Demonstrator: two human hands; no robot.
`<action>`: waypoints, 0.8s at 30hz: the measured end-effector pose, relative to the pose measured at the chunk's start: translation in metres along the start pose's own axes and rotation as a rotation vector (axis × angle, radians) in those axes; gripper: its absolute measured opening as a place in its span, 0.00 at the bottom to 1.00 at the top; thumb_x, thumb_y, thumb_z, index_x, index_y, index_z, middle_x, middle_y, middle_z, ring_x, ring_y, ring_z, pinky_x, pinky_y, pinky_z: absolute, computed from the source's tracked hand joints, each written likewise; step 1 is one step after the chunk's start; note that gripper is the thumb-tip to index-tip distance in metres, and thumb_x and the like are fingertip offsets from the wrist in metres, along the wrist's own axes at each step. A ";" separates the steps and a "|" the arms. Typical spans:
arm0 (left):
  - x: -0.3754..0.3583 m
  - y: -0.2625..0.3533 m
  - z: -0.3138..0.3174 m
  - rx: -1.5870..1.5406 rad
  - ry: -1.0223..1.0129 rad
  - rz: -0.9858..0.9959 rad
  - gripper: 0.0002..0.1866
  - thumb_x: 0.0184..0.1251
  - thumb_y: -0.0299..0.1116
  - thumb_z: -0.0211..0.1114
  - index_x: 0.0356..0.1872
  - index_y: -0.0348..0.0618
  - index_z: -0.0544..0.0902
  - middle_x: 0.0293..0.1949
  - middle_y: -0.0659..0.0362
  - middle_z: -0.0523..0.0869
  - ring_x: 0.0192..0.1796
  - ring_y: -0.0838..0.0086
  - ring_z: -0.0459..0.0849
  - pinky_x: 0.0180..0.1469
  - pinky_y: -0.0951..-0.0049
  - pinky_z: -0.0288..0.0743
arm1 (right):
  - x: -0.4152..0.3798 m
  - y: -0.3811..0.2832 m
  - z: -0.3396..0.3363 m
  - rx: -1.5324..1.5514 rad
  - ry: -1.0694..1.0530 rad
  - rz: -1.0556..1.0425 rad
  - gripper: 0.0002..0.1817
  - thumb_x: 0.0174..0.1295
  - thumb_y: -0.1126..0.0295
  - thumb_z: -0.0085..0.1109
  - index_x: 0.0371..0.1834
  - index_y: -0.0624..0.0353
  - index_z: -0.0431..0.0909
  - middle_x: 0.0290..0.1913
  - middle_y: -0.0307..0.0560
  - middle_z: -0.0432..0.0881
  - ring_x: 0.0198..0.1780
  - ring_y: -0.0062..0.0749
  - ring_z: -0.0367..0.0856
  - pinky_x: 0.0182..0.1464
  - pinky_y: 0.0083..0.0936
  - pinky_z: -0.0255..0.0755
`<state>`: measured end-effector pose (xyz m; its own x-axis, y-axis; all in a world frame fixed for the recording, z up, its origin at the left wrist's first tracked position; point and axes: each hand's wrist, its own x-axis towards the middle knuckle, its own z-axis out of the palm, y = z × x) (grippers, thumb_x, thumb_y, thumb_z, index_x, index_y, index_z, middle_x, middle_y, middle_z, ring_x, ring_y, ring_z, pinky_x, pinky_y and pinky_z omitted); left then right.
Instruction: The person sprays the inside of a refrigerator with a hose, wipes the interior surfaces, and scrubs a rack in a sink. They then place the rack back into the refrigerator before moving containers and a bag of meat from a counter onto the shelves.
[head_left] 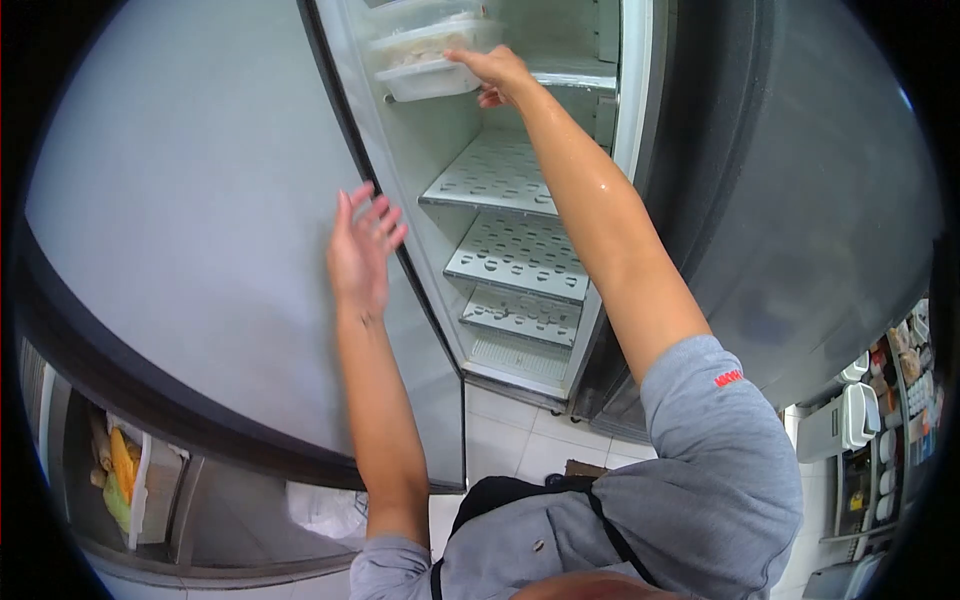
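My right hand point(490, 75) reaches into the upper part of an open upright fridge and grips the right end of a clear plastic container point(425, 82). Pale contents show through its walls. A second see-through tub point(415, 15) appears right above it, partly cut off by the top of the view. Lower and to the left, my left hand point(365, 245) is raised with its fingers spread, holding nothing. It overlaps the edge of the grey fridge door point(200, 200).
Below the container are several perforated white shelves point(500, 170). A dark grey panel point(800, 200) stands to the right. At lower left, a bin point(155, 490) sits beside yellow and green items point(122, 475). Stocked shelving point(890, 430) and a white bin point(855, 415) are far right.
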<state>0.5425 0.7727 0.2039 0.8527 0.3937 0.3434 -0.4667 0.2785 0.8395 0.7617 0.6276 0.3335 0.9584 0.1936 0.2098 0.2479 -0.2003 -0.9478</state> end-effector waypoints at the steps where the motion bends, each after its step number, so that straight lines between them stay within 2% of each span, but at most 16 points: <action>1: -0.010 -0.011 -0.001 0.002 0.008 -0.028 0.33 0.69 0.56 0.45 0.61 0.35 0.63 0.53 0.45 0.71 0.55 0.59 0.72 0.56 0.57 0.68 | 0.008 -0.003 -0.002 -0.176 0.107 -0.049 0.32 0.46 0.51 0.67 0.46 0.68 0.77 0.40 0.53 0.80 0.43 0.51 0.77 0.45 0.36 0.76; 2: -0.019 -0.022 -0.003 0.003 0.016 -0.054 0.32 0.70 0.55 0.44 0.60 0.36 0.64 0.53 0.47 0.72 0.55 0.61 0.72 0.56 0.59 0.68 | 0.032 0.000 0.001 -0.177 0.112 -0.053 0.32 0.46 0.51 0.67 0.46 0.68 0.77 0.40 0.53 0.80 0.43 0.51 0.77 0.45 0.36 0.76; 4: -0.042 -0.041 -0.004 0.056 -0.005 -0.094 0.30 0.71 0.54 0.44 0.59 0.36 0.66 0.54 0.49 0.73 0.55 0.62 0.73 0.54 0.61 0.69 | 0.089 0.013 0.010 -0.534 0.278 -0.360 0.33 0.44 0.43 0.64 0.44 0.62 0.80 0.42 0.56 0.82 0.41 0.46 0.82 0.44 0.34 0.75; 5: -0.054 -0.052 -0.008 0.096 -0.028 -0.126 0.29 0.71 0.52 0.44 0.58 0.36 0.67 0.53 0.50 0.73 0.55 0.62 0.74 0.54 0.62 0.69 | 0.094 0.008 0.012 -0.532 0.283 -0.367 0.33 0.44 0.43 0.64 0.44 0.62 0.80 0.42 0.56 0.82 0.41 0.46 0.82 0.44 0.34 0.75; 7: -0.079 -0.074 -0.019 0.189 -0.071 -0.203 0.26 0.72 0.50 0.44 0.57 0.36 0.69 0.53 0.51 0.75 0.54 0.63 0.76 0.53 0.62 0.69 | 0.101 0.001 0.012 -0.571 0.105 -0.325 0.32 0.45 0.43 0.64 0.42 0.62 0.82 0.43 0.58 0.82 0.47 0.45 0.80 0.48 0.32 0.72; 8: -0.094 -0.083 -0.027 0.243 -0.089 -0.245 0.25 0.73 0.49 0.44 0.56 0.36 0.69 0.52 0.52 0.75 0.53 0.64 0.77 0.53 0.62 0.70 | 0.122 0.007 0.015 -0.569 0.110 -0.332 0.32 0.45 0.43 0.64 0.42 0.62 0.82 0.43 0.58 0.82 0.47 0.45 0.80 0.48 0.32 0.72; 10: -0.128 -0.110 -0.052 0.287 -0.098 -0.341 0.24 0.72 0.47 0.45 0.56 0.37 0.69 0.51 0.52 0.77 0.51 0.65 0.78 0.52 0.63 0.71 | 0.174 0.022 0.024 -0.641 0.030 -0.442 0.27 0.47 0.47 0.64 0.40 0.61 0.83 0.46 0.60 0.81 0.49 0.44 0.80 0.49 0.29 0.72; 12: -0.168 -0.132 -0.073 0.286 -0.040 -0.464 0.21 0.73 0.45 0.46 0.55 0.39 0.72 0.48 0.56 0.78 0.48 0.72 0.79 0.50 0.70 0.72 | 0.187 0.026 0.026 -0.595 -0.025 -0.397 0.34 0.49 0.47 0.65 0.46 0.70 0.78 0.49 0.64 0.79 0.54 0.49 0.75 0.53 0.36 0.68; 14: -0.208 -0.141 -0.090 0.261 0.093 -0.644 0.21 0.73 0.45 0.46 0.54 0.39 0.72 0.46 0.55 0.79 0.48 0.72 0.79 0.49 0.71 0.73 | 0.198 0.020 0.025 -0.734 -0.123 -0.306 0.36 0.49 0.44 0.64 0.47 0.70 0.77 0.50 0.64 0.78 0.54 0.48 0.76 0.55 0.36 0.68; 16: -0.252 -0.150 -0.109 0.153 0.251 -0.759 0.21 0.73 0.46 0.46 0.54 0.39 0.72 0.44 0.55 0.80 0.47 0.72 0.80 0.47 0.72 0.74 | 0.228 0.039 0.032 -0.786 0.023 -0.440 0.38 0.48 0.41 0.63 0.48 0.67 0.78 0.53 0.61 0.77 0.55 0.49 0.75 0.57 0.37 0.67; 18: -0.287 -0.162 -0.134 0.153 0.380 -0.847 0.22 0.73 0.47 0.45 0.54 0.38 0.72 0.44 0.54 0.80 0.46 0.71 0.79 0.47 0.72 0.73 | 0.202 0.027 0.023 -0.890 0.078 -0.305 0.35 0.51 0.42 0.61 0.50 0.63 0.77 0.56 0.57 0.75 0.57 0.49 0.73 0.60 0.40 0.64; 19: -0.305 -0.171 -0.150 0.155 0.392 -0.845 0.22 0.73 0.47 0.45 0.54 0.38 0.72 0.44 0.54 0.80 0.46 0.71 0.79 0.47 0.72 0.73 | 0.207 0.022 0.022 -0.884 0.069 -0.308 0.35 0.51 0.42 0.61 0.50 0.63 0.77 0.56 0.57 0.75 0.57 0.49 0.73 0.60 0.40 0.64; 21: -0.332 -0.182 -0.179 0.105 0.417 -0.814 0.30 0.71 0.55 0.43 0.56 0.36 0.70 0.45 0.46 0.80 0.48 0.58 0.80 0.53 0.59 0.72 | 0.223 0.023 0.019 -1.056 -0.161 -0.153 0.31 0.53 0.51 0.63 0.58 0.56 0.73 0.61 0.53 0.72 0.64 0.45 0.68 0.64 0.39 0.61; 22: -0.333 -0.179 -0.176 0.112 0.420 -0.827 0.30 0.71 0.55 0.43 0.56 0.36 0.70 0.45 0.46 0.80 0.48 0.58 0.80 0.53 0.59 0.72 | 0.232 0.027 0.020 -1.052 -0.168 -0.141 0.31 0.53 0.51 0.63 0.58 0.56 0.73 0.61 0.53 0.72 0.64 0.45 0.68 0.64 0.39 0.61; 24: -0.323 -0.168 -0.167 0.244 0.491 -0.784 0.31 0.70 0.57 0.41 0.55 0.38 0.71 0.43 0.47 0.81 0.47 0.59 0.80 0.52 0.58 0.72 | 0.241 0.034 0.023 -0.980 -0.023 -0.111 0.31 0.54 0.56 0.63 0.61 0.56 0.70 0.62 0.54 0.70 0.63 0.46 0.69 0.62 0.40 0.63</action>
<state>0.3061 0.7452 -0.1182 0.6824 0.5114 -0.5222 0.3043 0.4509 0.8391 0.9981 0.6900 0.3467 0.9223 0.2761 0.2704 0.3536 -0.8851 -0.3025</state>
